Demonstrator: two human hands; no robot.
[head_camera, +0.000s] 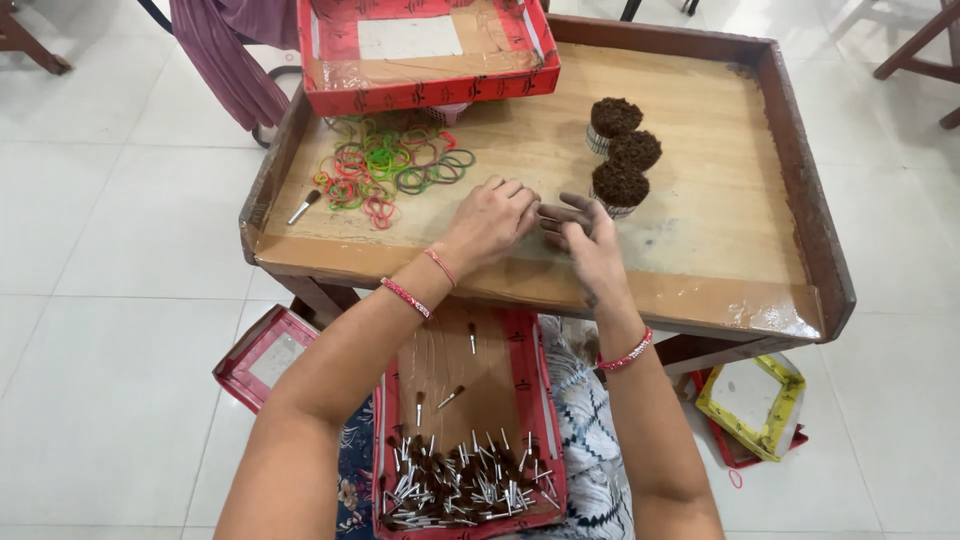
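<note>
Head view, looking down. A low wooden table (700, 215) with raised edges stands on a white tiled floor (120, 300). Both hands rest near the middle of its front part, fingertips meeting. The left hand (492, 222) lies palm down with its fingers curled loosely together, pressed toward the right hand; whether anything sits under them cannot be told. The right hand (583, 235) is partly closed, its fingers bent around a small dark bundle (553, 213) of brush-like pieces, of which only the end shows between the two hands. Each wrist carries a red bracelet.

Just beyond the right hand stand three round bundles (622, 150) of dark-tipped pieces, upright, touching one another in a short row; the nearest is just beside the right fingers. To the left, well apart from the hands, lies a loose heap of red, green and dark rubber bands (385, 165), with a single small brush (304, 207) beside it near the table's left edge. A red box lid (425, 92) rests over the table's far rim.

On the person's lap, below the table, sits a red tray (470, 400) holding a pile of small metal-handled brushes (465, 480) at its near end, and a few strays higher up. A yellow-edged tray (760, 405) lies on the floor at right.
</note>
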